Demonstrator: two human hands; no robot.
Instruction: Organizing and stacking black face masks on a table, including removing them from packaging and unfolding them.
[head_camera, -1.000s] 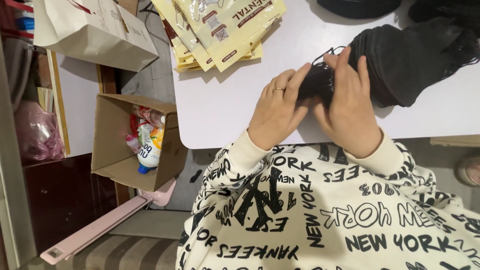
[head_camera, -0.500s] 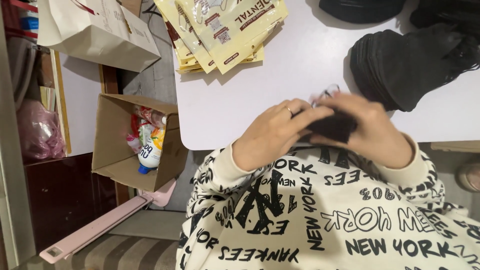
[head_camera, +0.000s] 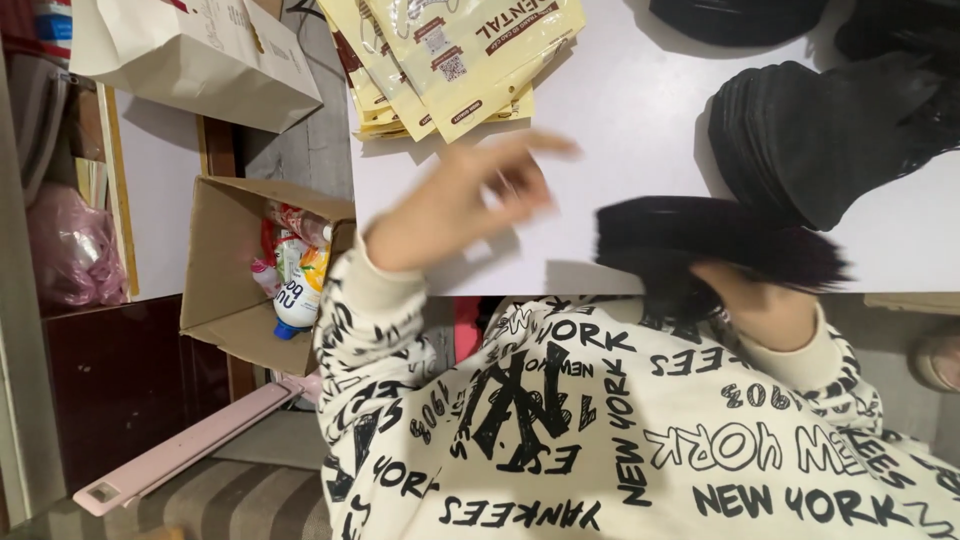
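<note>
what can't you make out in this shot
Head view only:
- Left hand: motion-blurred, finger pose unclear.
- Black item: blurred; kind unclear.
- Right hand: fingers hidden under the black item.
- Dark pile: cut by the right edge.
- Pouches: cut by the top edge.
- Box: contents partly hidden by the sleeve.

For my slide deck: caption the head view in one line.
Right hand grips a black fabric piece at the white table edge; left hand reaches toward cream pouches.
</note>
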